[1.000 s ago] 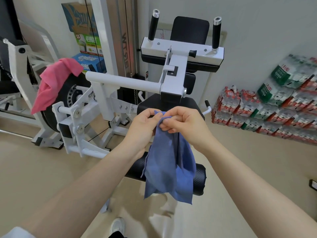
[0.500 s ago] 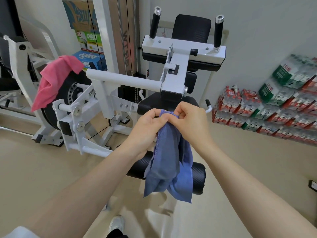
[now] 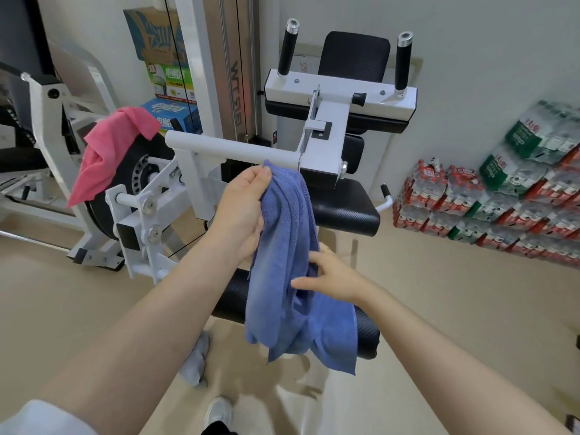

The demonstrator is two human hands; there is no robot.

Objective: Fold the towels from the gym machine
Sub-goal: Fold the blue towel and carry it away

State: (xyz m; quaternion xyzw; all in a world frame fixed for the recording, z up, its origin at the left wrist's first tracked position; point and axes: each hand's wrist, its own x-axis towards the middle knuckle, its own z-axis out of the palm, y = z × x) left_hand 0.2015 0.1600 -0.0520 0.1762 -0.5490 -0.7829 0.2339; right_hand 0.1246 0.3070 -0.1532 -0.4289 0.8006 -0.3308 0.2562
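blue towel [image 3: 292,262], right hand [image 3: 332,279] grip unclear (fingers hidden)

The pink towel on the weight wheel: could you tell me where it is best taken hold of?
Probably by the bunched top of the pink towel, coming from above: it drapes over the black weight wheel, its tail hanging down the left, so it should lift straight off.

A pale wall [image 3: 470,42] stands behind, above a beige floor [image 3: 455,309]. Shrink-wrapped bottle packs [image 3: 489,208] are stacked against it on the right. Cardboard boxes [image 3: 163,58] are piled at the upper left, beside a white upright column [image 3: 204,73].
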